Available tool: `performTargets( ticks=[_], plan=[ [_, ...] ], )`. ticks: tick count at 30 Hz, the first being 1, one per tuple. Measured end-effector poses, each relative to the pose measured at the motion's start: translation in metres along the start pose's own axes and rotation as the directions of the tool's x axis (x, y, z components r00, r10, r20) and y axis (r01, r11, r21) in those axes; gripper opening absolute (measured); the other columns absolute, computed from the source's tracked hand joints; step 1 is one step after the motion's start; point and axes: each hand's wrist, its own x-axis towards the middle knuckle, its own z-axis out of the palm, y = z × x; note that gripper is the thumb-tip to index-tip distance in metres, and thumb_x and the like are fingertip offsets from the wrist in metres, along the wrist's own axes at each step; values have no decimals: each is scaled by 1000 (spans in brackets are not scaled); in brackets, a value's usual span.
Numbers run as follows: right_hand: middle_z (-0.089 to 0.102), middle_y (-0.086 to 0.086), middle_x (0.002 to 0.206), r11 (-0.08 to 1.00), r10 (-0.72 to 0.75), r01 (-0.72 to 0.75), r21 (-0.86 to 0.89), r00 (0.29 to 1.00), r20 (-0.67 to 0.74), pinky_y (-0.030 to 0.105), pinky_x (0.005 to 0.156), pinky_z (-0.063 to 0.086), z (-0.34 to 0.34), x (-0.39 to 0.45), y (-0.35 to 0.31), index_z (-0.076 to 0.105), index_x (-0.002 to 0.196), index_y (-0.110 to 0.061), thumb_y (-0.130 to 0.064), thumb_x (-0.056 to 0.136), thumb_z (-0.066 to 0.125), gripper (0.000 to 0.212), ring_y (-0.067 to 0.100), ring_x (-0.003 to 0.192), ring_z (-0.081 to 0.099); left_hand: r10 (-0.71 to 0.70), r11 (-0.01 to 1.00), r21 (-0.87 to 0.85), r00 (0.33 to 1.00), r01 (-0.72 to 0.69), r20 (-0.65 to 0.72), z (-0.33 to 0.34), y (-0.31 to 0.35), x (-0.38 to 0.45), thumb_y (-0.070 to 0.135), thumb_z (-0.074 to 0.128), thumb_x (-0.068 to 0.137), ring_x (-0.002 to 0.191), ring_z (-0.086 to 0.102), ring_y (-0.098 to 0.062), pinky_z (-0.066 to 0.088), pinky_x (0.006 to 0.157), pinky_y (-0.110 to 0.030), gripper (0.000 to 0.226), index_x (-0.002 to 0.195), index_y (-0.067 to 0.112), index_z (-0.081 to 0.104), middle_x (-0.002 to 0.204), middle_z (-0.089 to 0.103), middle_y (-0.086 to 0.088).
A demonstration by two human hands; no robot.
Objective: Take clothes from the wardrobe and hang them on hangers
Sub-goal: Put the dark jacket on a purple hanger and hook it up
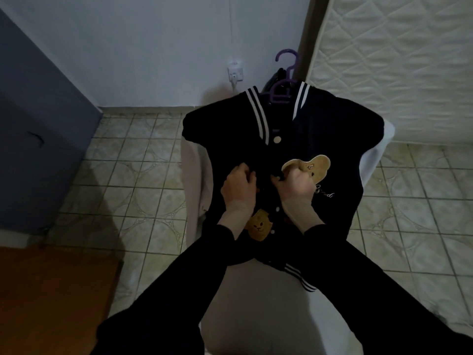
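A black varsity jacket (230, 139) with white-striped collar and tan bear patches lies face up on a white-covered surface (256, 303), a purple hanger (280, 94) showing at its neck. My left hand (239, 187) pinches the left front edge of the jacket near the middle. Just beside it, my right hand (294, 183) grips the right front edge next to a bear patch. A white button is fastened higher up the front. Behind the collar, a second purple hanger hook (286, 56) rises above dark clothes.
A grey-blue wardrobe side (38, 129) stands at the left, with a brown wooden panel (51, 290) below it. A quilted mattress (396, 60) leans at the right. A wall socket (235, 73) sits on the back wall. Tiled floor (140, 175) surrounds the surface.
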Motion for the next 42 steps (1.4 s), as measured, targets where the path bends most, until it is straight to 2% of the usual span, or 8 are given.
performTargets(
  ticks=[8,11,16,21,27,36,39,42],
  plan=[
    [65,18,90,994,21,-16,108,999,-46,37,72,49,10,-5,2,53,104,-4,-30,87,52,31,36,85,63,-18,997,-81,996,11,-84,-1,-24,13,18,60,85,83,59,-23,45,70,-33,10,89,10,55,93,61,-7],
    [65,19,89,982,28,-15,190,997,-66,37,71,48,11,-8,6,55,99,-3,-24,86,54,25,36,84,63,258,965,72,962,-252,-91,4,-26,10,-2,54,77,70,57,-23,35,59,-27,11,76,9,55,81,58,-7],
    [65,18,85,955,-11,49,292,991,-131,33,66,46,13,-11,13,57,97,-3,-18,84,57,20,34,79,62,710,500,491,663,-713,239,18,-39,10,12,70,58,75,63,-18,28,73,-27,25,81,21,69,83,66,3],
    [66,18,79,940,-61,127,316,975,-212,36,63,48,15,-12,23,58,94,-3,-14,83,58,16,34,73,63,679,184,524,493,-832,544,15,-30,22,20,40,74,78,63,-11,33,76,-30,37,90,31,72,85,68,7],
    [65,20,81,937,-80,139,321,979,-190,38,64,49,14,-13,29,58,97,-3,-13,82,59,17,35,74,62,671,-11,520,379,-854,637,17,-17,41,35,81,53,58,64,-10,51,74,-23,29,81,30,74,72,70,8],
    [64,22,81,942,-130,182,281,972,-194,37,63,49,13,-11,31,59,97,-1,-10,82,59,17,37,75,62,739,-24,564,365,-825,566,21,-16,44,34,82,51,65,65,-8,51,74,-24,22,69,26,74,71,70,10],
    [64,21,81,933,-135,191,304,971,-198,28,62,41,13,-12,34,59,96,-1,-8,82,59,16,35,74,61,724,118,548,449,-828,523,18,-17,37,37,79,57,82,66,-8,49,78,-25,32,86,25,74,91,72,7],
    [64,20,81,896,-140,198,398,975,-170,28,64,44,12,-15,35,57,94,0,-4,83,59,12,32,73,61,638,432,427,604,-794,478,21,-18,28,20,47,93,121,44,-20,37,96,-33,30,122,11,50,133,46,-7]
  ],
)
